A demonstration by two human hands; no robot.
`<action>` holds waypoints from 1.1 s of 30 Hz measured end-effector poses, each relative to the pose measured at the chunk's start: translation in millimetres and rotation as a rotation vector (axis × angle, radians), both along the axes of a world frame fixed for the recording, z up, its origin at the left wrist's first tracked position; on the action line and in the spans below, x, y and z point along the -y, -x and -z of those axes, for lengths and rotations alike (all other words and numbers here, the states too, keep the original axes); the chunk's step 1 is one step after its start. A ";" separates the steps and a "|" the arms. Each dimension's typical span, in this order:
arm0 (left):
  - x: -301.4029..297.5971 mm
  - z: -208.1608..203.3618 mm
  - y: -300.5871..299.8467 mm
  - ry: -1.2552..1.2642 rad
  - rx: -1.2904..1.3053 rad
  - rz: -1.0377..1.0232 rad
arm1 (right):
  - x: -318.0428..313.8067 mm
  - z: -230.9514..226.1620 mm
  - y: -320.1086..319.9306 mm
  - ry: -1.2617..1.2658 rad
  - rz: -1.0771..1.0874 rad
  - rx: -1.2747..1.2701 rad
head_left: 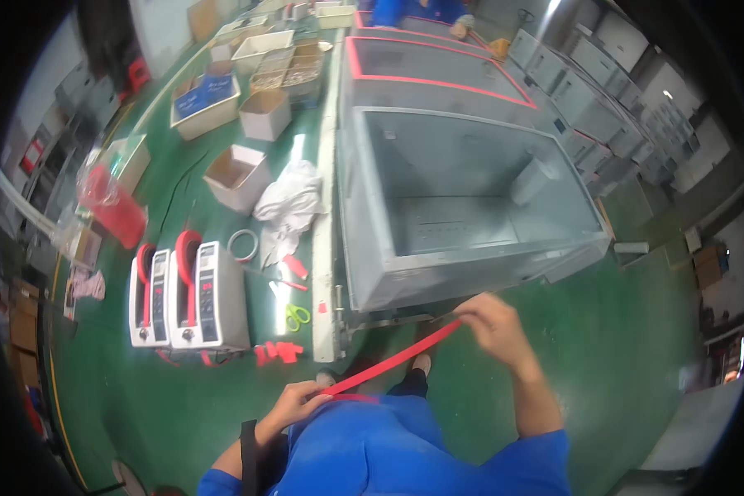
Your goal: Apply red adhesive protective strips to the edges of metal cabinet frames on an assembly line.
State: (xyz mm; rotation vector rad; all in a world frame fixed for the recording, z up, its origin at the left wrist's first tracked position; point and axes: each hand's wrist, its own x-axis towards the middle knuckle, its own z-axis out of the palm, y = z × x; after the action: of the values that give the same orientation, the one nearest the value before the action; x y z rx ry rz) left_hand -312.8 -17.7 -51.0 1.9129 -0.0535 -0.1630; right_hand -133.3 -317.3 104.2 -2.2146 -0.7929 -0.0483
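Observation:
A strip of red tape (398,357) stretches slantwise between my hands, in front of my blue top. My left hand (298,403) pinches its lower end close to my body, and a short length of red shows below the fingers. Higher up, my right hand (496,329) is closed on the other end, just off the near lower edge of a grey metal cabinet (388,285). The cabinet lies with its open side facing up and its rim bare grey. Behind it, another cabinet (438,77) carries red tape along its rim.
On the green-topped bench at left stand two tape dispensers (227,302) with red rolls. Nearby lie green scissors (298,317), red tape scraps (279,353), a white cloth (291,202) and cartons (238,178). A co-worker's blue sleeve (388,11) shows at the far end. Grey cabinets (591,95) are stacked right.

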 end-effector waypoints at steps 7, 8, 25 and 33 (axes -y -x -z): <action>53.1 -11.6 -54.1 0.001 -0.221 -0.040 | 182.9 -31.0 -80.0 -0.138 0.384 0.078; 60.6 -11.5 -63.3 0.065 -0.202 -0.071 | 203.2 -33.6 -93.0 -0.138 0.375 0.108; 114.2 -132.4 -112.4 -0.282 0.063 -0.404 | 304.8 -44.5 -196.3 -0.252 0.046 -0.123; 106.5 -190.5 -155.0 -0.463 0.184 -0.470 | 336.2 -61.4 -213.6 -0.145 0.121 -0.238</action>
State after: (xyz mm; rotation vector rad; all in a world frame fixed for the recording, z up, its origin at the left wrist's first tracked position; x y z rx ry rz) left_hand -157.7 -124.2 139.6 2.3370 0.3355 0.3464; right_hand 80.3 -653.6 165.6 -2.0806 -0.5090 0.0939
